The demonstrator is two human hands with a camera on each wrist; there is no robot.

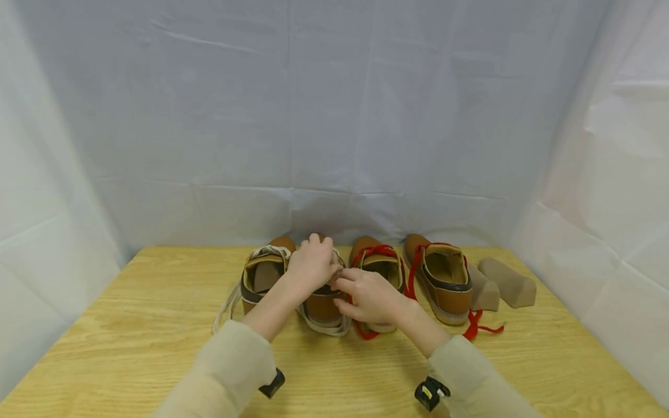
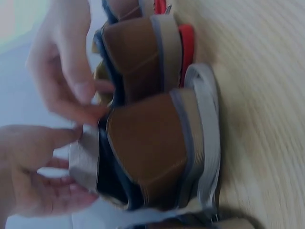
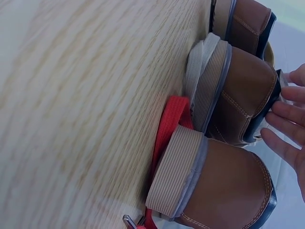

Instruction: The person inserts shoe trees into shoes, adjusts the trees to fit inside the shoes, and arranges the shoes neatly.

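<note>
Pinching beige lace [image 2: 85, 160] with left hand [image 1: 312, 264], right hand [image 1: 368, 295], brown shoe [image 1: 321, 305]

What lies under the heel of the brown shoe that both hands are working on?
A flat beige lace runs under the brown shoe's heel on the wooden table, beside a red lace. Its course beneath the sole is hidden.

Brown shoe [image 1: 320, 305], upright (heel nearest), beige lace [image 1: 319, 326] loose
</note>
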